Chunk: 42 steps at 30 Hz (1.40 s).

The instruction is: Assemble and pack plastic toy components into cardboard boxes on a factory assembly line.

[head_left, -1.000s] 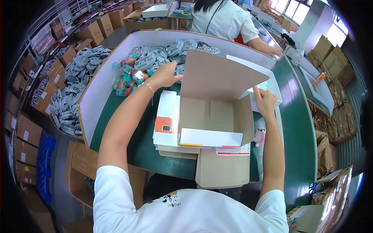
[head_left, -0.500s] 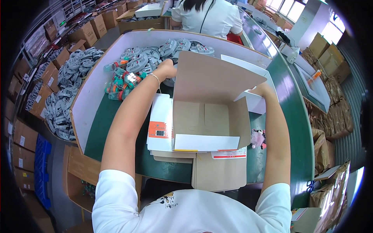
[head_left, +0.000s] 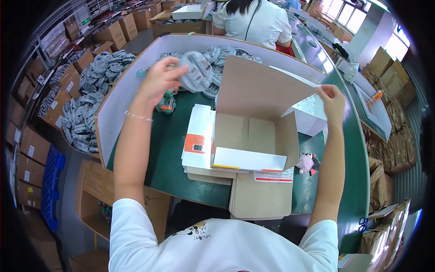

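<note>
My left hand (head_left: 159, 80) is raised over the left of the table, its fingers closed on the edge of a round grey plastic piece (head_left: 195, 72), slightly blurred. Behind that piece lie more grey plastic pieces (head_left: 224, 53); some green and orange toys (head_left: 166, 103) sit under my left wrist. My right hand (head_left: 331, 102) hovers by a white box (head_left: 311, 119), fingers curled together; whatever they hold, if anything, is hidden. Between my arms, an open cardboard box (head_left: 262, 136), brown inside, stands with its lid up and nothing inside.
Flattened cartons (head_left: 260, 199) are stacked under the open box. A pink plush charm (head_left: 307, 163) lies right of it. A raised white board edge (head_left: 136, 86) borders the green table (head_left: 167, 172). Grey parts (head_left: 108, 70) fill cartons at left. Another person (head_left: 253, 25) sits ahead.
My left hand has lifted a grey piece from the pile and drawn it left. My right hand has come up out of the white box. The view has shifted slightly.
</note>
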Each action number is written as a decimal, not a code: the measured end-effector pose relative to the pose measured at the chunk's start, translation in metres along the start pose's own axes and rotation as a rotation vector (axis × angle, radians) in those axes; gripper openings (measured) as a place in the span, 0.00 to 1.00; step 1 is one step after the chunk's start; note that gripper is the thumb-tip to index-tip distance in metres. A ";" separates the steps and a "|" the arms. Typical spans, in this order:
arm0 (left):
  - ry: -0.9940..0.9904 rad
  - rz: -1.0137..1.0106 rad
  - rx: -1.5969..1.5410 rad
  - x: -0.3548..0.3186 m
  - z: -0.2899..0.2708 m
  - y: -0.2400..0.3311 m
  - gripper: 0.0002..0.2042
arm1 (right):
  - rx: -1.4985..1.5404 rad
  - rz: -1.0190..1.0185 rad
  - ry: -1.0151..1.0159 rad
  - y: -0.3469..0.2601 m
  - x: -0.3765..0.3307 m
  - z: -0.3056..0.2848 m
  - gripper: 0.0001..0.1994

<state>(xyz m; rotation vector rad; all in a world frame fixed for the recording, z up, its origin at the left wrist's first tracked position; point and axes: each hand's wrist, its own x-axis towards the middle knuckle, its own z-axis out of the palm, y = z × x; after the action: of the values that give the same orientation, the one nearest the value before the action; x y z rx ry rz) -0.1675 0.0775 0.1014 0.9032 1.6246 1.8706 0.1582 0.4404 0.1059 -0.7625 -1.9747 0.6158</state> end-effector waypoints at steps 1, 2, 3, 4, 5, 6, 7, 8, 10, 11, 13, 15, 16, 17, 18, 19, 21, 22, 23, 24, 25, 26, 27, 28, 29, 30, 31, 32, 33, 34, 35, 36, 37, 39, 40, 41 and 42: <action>0.045 0.065 -0.087 -0.025 -0.011 0.013 0.12 | 0.138 0.003 0.009 -0.023 -0.010 -0.004 0.10; 0.075 0.133 -0.177 -0.046 -0.015 0.024 0.11 | 0.282 -0.031 0.019 -0.043 -0.021 -0.012 0.09; 0.087 0.132 -0.168 -0.068 -0.014 0.033 0.11 | 0.426 -0.064 0.028 -0.061 -0.033 -0.017 0.07; 0.090 0.209 -0.241 -0.085 -0.005 0.039 0.11 | 0.431 -0.058 0.028 -0.080 -0.046 -0.024 0.07; 0.091 0.286 -0.313 -0.100 0.004 0.043 0.10 | 0.493 -0.088 0.015 -0.100 -0.060 -0.029 0.06; 0.086 0.286 -0.310 -0.115 0.014 0.045 0.10 | 0.551 -0.123 0.006 -0.121 -0.076 -0.034 0.06; 0.056 0.322 -0.369 -0.132 0.024 0.046 0.10 | 0.560 -0.120 0.002 -0.140 -0.093 -0.033 0.06; 0.014 0.357 -0.435 -0.144 0.036 0.045 0.10 | 0.605 -0.194 -0.105 -0.159 -0.111 -0.034 0.06; -0.019 0.397 -0.476 -0.160 0.067 0.033 0.11 | 0.672 -0.401 -0.258 -0.183 -0.133 -0.022 0.07; -0.023 0.447 -0.507 -0.172 0.076 0.030 0.12 | 0.710 -0.543 -0.319 -0.196 -0.143 -0.013 0.08; -0.035 0.473 -0.453 -0.181 0.092 0.017 0.12 | 0.509 -0.718 -0.348 -0.213 -0.155 -0.013 0.08; -0.043 0.501 -0.399 -0.190 0.108 0.013 0.13 | 0.490 -0.707 -0.343 -0.219 -0.169 -0.010 0.07; -0.038 0.500 -0.374 -0.195 0.116 0.015 0.13 | 0.478 -0.699 -0.343 -0.220 -0.175 -0.008 0.06; -0.027 0.501 -0.347 -0.200 0.123 0.017 0.14 | 0.470 -0.695 -0.347 -0.219 -0.180 -0.006 0.06; -0.013 0.501 -0.321 -0.204 0.128 0.017 0.14 | 0.470 -0.697 -0.353 -0.214 -0.184 -0.006 0.06; -0.009 0.502 -0.322 -0.206 0.130 0.016 0.14 | 0.447 -0.723 -0.390 -0.205 -0.186 -0.008 0.09; -0.020 0.460 -0.308 -0.210 0.132 0.010 0.13 | 0.403 -0.775 -0.469 -0.192 -0.190 -0.009 0.18; -0.024 0.442 -0.298 -0.210 0.132 0.007 0.13 | 0.408 -0.781 -0.474 -0.191 -0.191 -0.007 0.18; -0.014 0.445 -0.295 -0.211 0.133 0.005 0.13 | 0.396 -0.768 -0.376 -0.192 -0.192 -0.006 0.24; -0.022 0.451 -0.311 -0.212 0.134 0.001 0.13 | 0.384 -0.753 -0.279 -0.192 -0.193 -0.003 0.30; -0.030 0.457 -0.327 -0.213 0.136 -0.003 0.13 | 0.371 -0.738 -0.183 -0.192 -0.194 0.000 0.35; -0.037 0.464 -0.342 -0.215 0.137 -0.005 0.14 | 0.379 -0.744 -0.192 -0.191 -0.195 0.005 0.35; -0.029 0.469 -0.340 -0.216 0.140 -0.004 0.14 | 0.431 -0.704 -0.252 -0.189 -0.197 0.009 0.40; -0.059 0.461 -0.305 -0.217 0.143 -0.004 0.13 | 0.481 -0.664 -0.313 -0.187 -0.198 0.015 0.44; -0.089 0.452 -0.269 -0.218 0.145 -0.004 0.13 | 0.529 -0.623 -0.372 -0.185 -0.198 0.019 0.49; -0.121 0.444 -0.233 -0.217 0.144 -0.003 0.13 | 0.533 -0.632 -0.375 -0.184 -0.196 0.021 0.49; -0.118 0.452 -0.231 -0.213 0.141 -0.001 0.13 | 0.506 -0.578 -0.404 -0.181 -0.193 0.022 0.49; -0.015 0.472 -0.204 -0.206 0.134 0.000 0.12 | 0.475 -0.526 -0.433 -0.178 -0.189 0.023 0.49; 0.084 0.494 -0.178 -0.197 0.127 0.002 0.12 | 0.443 -0.474 -0.457 -0.176 -0.185 0.025 0.48; 0.181 0.515 -0.153 -0.187 0.119 0.005 0.12 | 0.440 -0.485 -0.450 -0.173 -0.182 0.027 0.48; 0.259 0.542 -0.090 -0.174 0.103 0.004 0.11 | 0.351 -0.453 -0.479 -0.171 -0.179 0.029 0.48; 0.333 0.570 -0.028 -0.157 0.083 -0.001 0.10 | 0.261 -0.420 -0.499 -0.167 -0.176 0.032 0.48; 0.394 0.492 -0.004 -0.139 0.064 -0.005 0.10 | 0.174 -0.387 -0.515 -0.165 -0.172 0.037 0.47; 0.501 0.394 0.173 -0.093 0.021 -0.027 0.12 | 0.163 -0.319 -0.577 -0.153 -0.171 0.049 0.47; 0.557 0.372 0.329 -0.069 -0.004 -0.045 0.14 | 0.157 -0.241 -0.662 -0.149 -0.171 0.054 0.47; 0.637 0.355 0.555 -0.042 -0.030 -0.072 0.19 | 0.156 -0.251 -0.630 -0.147 -0.170 0.059 0.47; 0.725 0.335 0.782 -0.018 -0.056 -0.094 0.25 | 0.126 -0.265 -0.671 -0.145 -0.171 0.064 0.47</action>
<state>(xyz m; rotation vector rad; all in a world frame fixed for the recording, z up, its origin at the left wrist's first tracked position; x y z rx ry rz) -0.2028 0.0434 0.0027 0.8572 2.9311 1.9008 0.1320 0.2101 0.0773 -0.2083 -2.5538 0.9026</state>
